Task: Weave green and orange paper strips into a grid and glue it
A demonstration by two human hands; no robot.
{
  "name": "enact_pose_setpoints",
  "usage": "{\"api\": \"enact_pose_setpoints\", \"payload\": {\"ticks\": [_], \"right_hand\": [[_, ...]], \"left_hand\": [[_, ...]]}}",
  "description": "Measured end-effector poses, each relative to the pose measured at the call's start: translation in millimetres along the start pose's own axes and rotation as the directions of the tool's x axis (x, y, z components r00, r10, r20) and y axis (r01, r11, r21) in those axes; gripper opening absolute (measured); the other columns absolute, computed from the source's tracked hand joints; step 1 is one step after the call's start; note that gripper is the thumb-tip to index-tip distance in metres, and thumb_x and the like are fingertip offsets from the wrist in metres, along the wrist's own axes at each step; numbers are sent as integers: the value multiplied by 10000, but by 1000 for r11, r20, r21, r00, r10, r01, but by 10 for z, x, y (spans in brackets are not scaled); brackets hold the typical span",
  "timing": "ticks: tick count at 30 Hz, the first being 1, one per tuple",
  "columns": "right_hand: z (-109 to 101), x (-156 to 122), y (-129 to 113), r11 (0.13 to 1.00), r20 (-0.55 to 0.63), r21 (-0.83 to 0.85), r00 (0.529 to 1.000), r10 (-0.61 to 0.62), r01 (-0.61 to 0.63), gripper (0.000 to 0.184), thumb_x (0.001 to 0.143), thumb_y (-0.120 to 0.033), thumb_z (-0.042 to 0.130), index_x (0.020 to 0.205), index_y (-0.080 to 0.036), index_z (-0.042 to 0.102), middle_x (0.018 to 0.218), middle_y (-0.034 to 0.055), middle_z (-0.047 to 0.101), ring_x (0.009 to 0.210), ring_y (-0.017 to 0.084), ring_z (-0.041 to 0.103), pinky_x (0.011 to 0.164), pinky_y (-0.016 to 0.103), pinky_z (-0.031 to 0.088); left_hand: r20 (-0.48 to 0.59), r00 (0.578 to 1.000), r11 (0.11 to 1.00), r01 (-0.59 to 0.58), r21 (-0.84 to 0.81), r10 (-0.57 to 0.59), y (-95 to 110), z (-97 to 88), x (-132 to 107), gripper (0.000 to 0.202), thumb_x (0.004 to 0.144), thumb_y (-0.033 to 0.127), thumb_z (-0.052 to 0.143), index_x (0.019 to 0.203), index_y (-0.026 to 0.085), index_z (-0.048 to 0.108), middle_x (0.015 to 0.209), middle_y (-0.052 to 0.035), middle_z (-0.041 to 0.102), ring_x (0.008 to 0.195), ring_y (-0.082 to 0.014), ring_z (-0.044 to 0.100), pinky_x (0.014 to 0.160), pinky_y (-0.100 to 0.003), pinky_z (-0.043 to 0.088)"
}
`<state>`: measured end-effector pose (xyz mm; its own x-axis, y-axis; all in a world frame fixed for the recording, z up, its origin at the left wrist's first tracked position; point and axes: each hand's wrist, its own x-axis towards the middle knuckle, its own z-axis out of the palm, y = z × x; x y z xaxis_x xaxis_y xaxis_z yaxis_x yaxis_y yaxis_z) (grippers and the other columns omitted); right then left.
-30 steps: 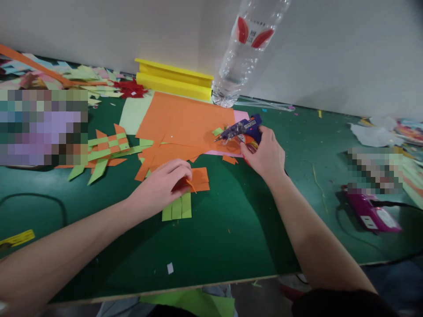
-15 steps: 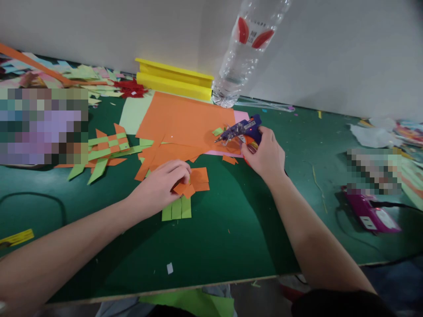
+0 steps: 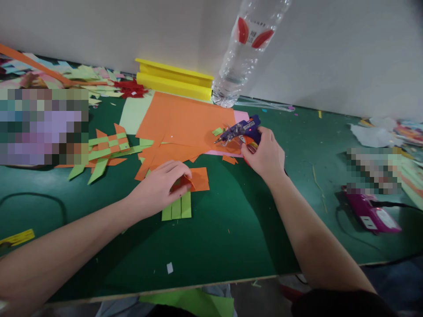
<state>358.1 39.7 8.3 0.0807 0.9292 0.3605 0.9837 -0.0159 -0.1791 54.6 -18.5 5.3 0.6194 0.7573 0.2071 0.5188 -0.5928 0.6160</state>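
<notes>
My left hand [image 3: 161,182] is closed on a small orange paper piece, mostly hidden behind the fingers. Beneath that hand lie green paper strips [image 3: 177,208] side by side and a flat orange paper piece [image 3: 201,178]. In my right hand [image 3: 267,155] is a dark blue hot glue gun [image 3: 243,127], its nozzle pointing left over a large orange paper sheet [image 3: 185,119]. A small orange light glows on its body. Left of my hands rests a woven orange-and-green paper fish [image 3: 110,143].
A clear plastic bottle [image 3: 243,57] stands by the wall, next to a folded yellow strip [image 3: 175,83]. Paper scraps [image 3: 79,72] heap at the back left. A magenta power strip [image 3: 370,213] with a black cable lies on the right of the green table [image 3: 224,246].
The small orange paper in my left hand has tilted up and in toward the palm, and my thumb now shows below it. My right hand and the glue gun have stayed practically still.
</notes>
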Motion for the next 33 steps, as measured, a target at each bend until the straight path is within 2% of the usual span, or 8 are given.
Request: {"api": "enact_pose_setpoints", "payload": {"ticks": [8,15,19,24,28,33], "right_hand": [[20,6,21,1000,-25,22,1000,-14,15,565,777,-380,582,1281,-157,461,1259,188,594,1107,363,606,857,509,515],[25,3,9,999,-19,31,1000,-8,8,562,782,-377,576,1279,-144,457,1270,201,582,1120,369,601,859,523,513],[17,5,5,1000,-5,23,1000,-2,3,571,783,-388,574,1278,-129,457,1275,209,577,1129,373,596,869,522,510],[12,5,7,1000,-7,22,1000,-6,7,563,790,-391,566,1277,-132,453,1260,207,578,1106,365,606,847,511,516],[13,4,11,1000,-9,15,1000,-7,7,565,795,-393,566,1282,-131,452,1278,209,572,1105,366,604,841,507,517],[2,5,2,1000,8,5,1000,6,-6,569,802,-391,568,1287,-119,448,1282,214,571,1111,366,604,849,499,518]], "left_hand": [[8,999,998,39,-54,-39,-14,21,-19,110,950,311,480,902,214,497,1006,-52,626,856,-175,606,676,-291,509],[4,998,995,63,-83,-63,-33,33,-33,95,947,308,500,973,218,517,1065,-48,611,843,-154,611,689,-273,529],[-28,996,992,80,-96,-83,-23,24,-36,140,932,349,541,924,212,513,1050,-34,604,754,-122,592,638,-249,497],[-52,995,992,76,-100,-82,0,5,-24,167,955,339,482,867,203,519,963,-26,611,726,-117,582,573,-233,444],[-52,993,990,106,-89,-110,11,-8,-18,111,934,291,479,884,203,525,947,-20,612,609,-92,518,522,-225,415],[-65,986,985,148,-91,-155,24,-20,-13,96,909,264,459,928,208,534,964,-32,627,601,-99,517,462,-206,371]]}}
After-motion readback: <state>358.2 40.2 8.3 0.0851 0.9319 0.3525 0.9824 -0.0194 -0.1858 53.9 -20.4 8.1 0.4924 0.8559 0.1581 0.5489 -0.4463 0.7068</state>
